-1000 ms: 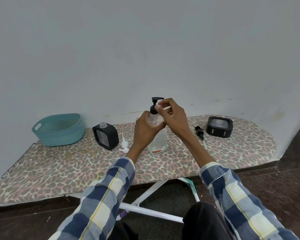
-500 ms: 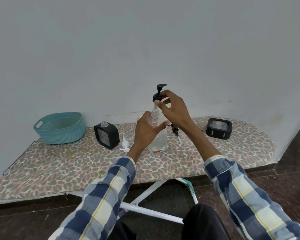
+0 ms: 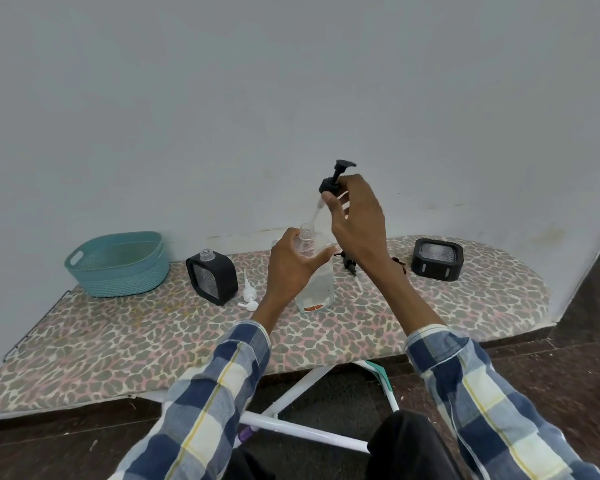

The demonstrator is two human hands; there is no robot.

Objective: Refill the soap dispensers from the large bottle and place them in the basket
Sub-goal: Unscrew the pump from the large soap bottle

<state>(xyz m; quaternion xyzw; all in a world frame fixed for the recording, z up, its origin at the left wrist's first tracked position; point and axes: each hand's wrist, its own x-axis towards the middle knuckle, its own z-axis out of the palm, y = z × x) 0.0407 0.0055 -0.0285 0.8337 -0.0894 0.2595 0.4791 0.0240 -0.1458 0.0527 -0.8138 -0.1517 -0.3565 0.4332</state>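
A large clear bottle (image 3: 317, 289) stands mid-board, and my left hand (image 3: 293, 263) grips it just below its open neck. My right hand (image 3: 359, 216) pinches the black pump head (image 3: 333, 180) and holds it above the bottle, with the tip of its clear tube still in the neck. A square black dispenser (image 3: 212, 277) stands upright with an open neck, left of the bottle. A second black dispenser (image 3: 437, 259) lies flat at the right. The teal basket (image 3: 118, 263) sits at the far left.
A white pump (image 3: 248, 296) lies between the upright dispenser and the bottle. A black pump (image 3: 350, 266) lies behind my right wrist. The leopard-print ironing board (image 3: 153, 341) stands against a grey wall; its white legs and dark floor show below.
My right hand has lifted the black pump head straight up out of the large bottle, drawing the tube almost clear of the neck. My left hand keeps its hold on the bottle.
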